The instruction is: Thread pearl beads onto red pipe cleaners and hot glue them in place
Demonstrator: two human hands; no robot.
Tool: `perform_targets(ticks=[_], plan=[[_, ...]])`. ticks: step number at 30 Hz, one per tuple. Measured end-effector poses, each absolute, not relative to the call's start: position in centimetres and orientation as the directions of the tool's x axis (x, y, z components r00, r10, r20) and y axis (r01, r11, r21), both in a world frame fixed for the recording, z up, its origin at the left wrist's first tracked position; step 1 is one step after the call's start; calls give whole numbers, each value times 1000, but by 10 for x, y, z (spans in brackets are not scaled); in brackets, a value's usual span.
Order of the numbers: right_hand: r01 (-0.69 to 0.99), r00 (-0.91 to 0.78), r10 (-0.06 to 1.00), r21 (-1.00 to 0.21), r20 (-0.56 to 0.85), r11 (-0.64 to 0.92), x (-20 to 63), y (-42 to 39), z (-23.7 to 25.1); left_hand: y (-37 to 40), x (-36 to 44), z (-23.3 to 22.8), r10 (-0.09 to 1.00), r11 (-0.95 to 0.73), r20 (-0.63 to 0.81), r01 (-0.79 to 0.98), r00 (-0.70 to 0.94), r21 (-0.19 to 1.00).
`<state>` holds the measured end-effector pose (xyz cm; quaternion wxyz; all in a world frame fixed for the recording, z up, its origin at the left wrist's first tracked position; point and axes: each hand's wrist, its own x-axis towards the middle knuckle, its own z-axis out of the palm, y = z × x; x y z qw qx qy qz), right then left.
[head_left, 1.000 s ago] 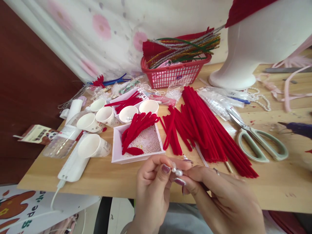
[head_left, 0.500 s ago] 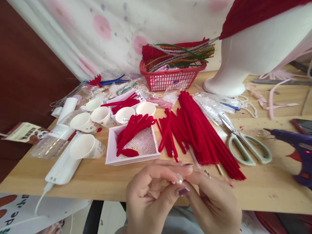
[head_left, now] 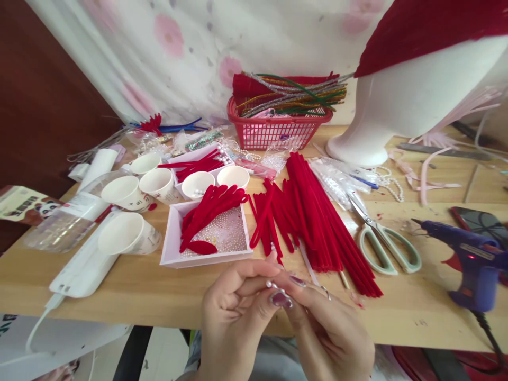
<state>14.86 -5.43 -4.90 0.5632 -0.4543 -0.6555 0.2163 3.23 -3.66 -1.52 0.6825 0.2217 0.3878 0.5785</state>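
Close to the table's front edge, my left hand (head_left: 238, 312) and my right hand (head_left: 327, 317) meet with thumbs and fingertips together. Between them sit a few small white pearl beads (head_left: 272, 286), pinched by the left thumb and fingers; whether they are on a wire is hidden. The right fingertips press against the same spot. Just beyond the hands lie red pipe cleaners (head_left: 317, 222), some cut short and some long. To the left of these, a white box (head_left: 169, 256) holds loose pearl beads and looped red pipe cleaners (head_left: 214, 211).
Several paper cups (head_left: 121, 233) stand at left beside a white power strip (head_left: 79, 270). Scissors (head_left: 381, 238) and a blue glue gun (head_left: 472, 259) with a lit red light lie at right. Behind are a red basket (head_left: 278, 132) and a white mannequin head (head_left: 369, 121).
The view has shifted slightly, bringing more of the glue gun into sight. My fingers have turned a little around the beads, and more of the beads shows now.
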Motion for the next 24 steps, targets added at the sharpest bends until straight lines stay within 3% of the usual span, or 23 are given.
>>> perform_targets(ticks=[14,19,24], plan=[[393,-13,862,-790,507,470,150,-57,-36,-34,25,-19,960,263,-259,-659,106,705],[479,-54,859,-741,510,470,153,-58,-37,-30,18,-22,970,243,-163,-684,180,688],[436,-53,866,-769,497,468,148,-58,-38,-28,17,-23,961,271,-227,-708,158,652]])
